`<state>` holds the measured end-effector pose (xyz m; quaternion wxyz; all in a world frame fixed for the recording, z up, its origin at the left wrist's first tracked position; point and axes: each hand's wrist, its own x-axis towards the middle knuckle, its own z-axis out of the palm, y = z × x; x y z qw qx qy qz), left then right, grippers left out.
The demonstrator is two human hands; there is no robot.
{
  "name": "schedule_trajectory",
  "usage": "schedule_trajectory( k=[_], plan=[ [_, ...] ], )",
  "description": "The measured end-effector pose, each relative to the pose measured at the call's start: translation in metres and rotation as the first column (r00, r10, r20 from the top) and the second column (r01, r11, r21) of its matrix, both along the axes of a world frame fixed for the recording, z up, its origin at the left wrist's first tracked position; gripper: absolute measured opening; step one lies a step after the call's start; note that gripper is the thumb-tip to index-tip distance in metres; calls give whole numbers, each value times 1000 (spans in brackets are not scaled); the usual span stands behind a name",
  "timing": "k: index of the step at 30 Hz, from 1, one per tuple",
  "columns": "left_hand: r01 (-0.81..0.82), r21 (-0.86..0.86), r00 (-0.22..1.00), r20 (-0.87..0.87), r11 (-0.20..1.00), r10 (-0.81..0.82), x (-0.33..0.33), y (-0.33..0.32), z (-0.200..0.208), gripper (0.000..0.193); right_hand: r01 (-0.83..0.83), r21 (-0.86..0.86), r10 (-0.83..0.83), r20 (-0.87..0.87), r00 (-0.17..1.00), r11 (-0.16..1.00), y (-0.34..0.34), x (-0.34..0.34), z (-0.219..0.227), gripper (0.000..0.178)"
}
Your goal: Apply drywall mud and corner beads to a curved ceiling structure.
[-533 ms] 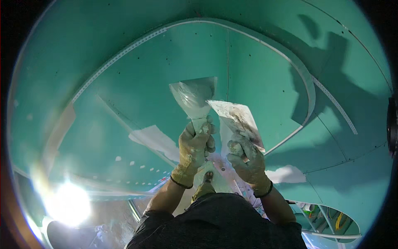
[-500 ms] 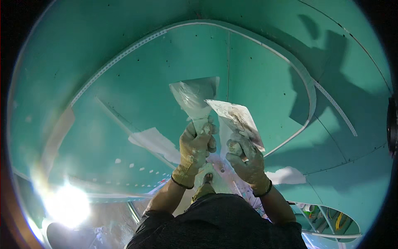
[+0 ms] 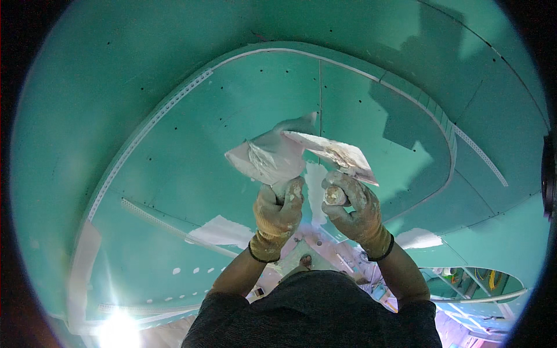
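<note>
My left hand [image 3: 274, 216], in a dusty yellowish work glove, is closed round the handle of a wide putty knife [image 3: 268, 155]. Folds of white compound lie on that blade. In the same kind of glove, my right hand [image 3: 361, 216] grips a second putty knife, its broad blade [image 3: 339, 152] smeared with white and brownish residue. The round end of this second handle faces me. The two blades meet or overlap at the middle of the head view; whether they touch, I cannot tell.
Green boards with dark screw dots surround me, with a curved raised edge [image 3: 278, 46]. White perforated corner strips [image 3: 481, 156] run along some edges. White compound patches [image 3: 223, 232] mark the boards. A bright lamp [image 3: 119, 330] shines lower left; cables [image 3: 493, 280] show in an opening lower right.
The left putty knife has turned, its blade tilting to the left under the right one. The right blade lies flatter, with its handle end toward me. My view has shifted slightly.
</note>
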<state>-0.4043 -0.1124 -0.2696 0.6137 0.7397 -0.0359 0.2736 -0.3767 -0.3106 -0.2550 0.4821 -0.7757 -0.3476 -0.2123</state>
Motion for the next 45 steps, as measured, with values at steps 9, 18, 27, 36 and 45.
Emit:
schedule_trajectory(
  k=[9,18,27,36,45],
  plan=[
    [-41,-16,995,-89,999,39,-4,4,-26,25,308,-79,-242,450,860,948,8,17,6,44],
    [229,-502,778,-421,834,-467,22,53,17,27,586,-4,-488,551,677,810,-44,12,60,39],
    [574,151,693,-614,805,-378,151,193,74,36,850,-55,-433,842,322,524,-95,62,173,35],
    [642,332,692,-640,692,-335,190,222,78,45,960,9,-363,927,96,279,-69,131,261,41],
    [653,348,689,-643,673,-335,203,234,76,46,952,173,154,964,-216,252,23,310,381,45]
  ],
)
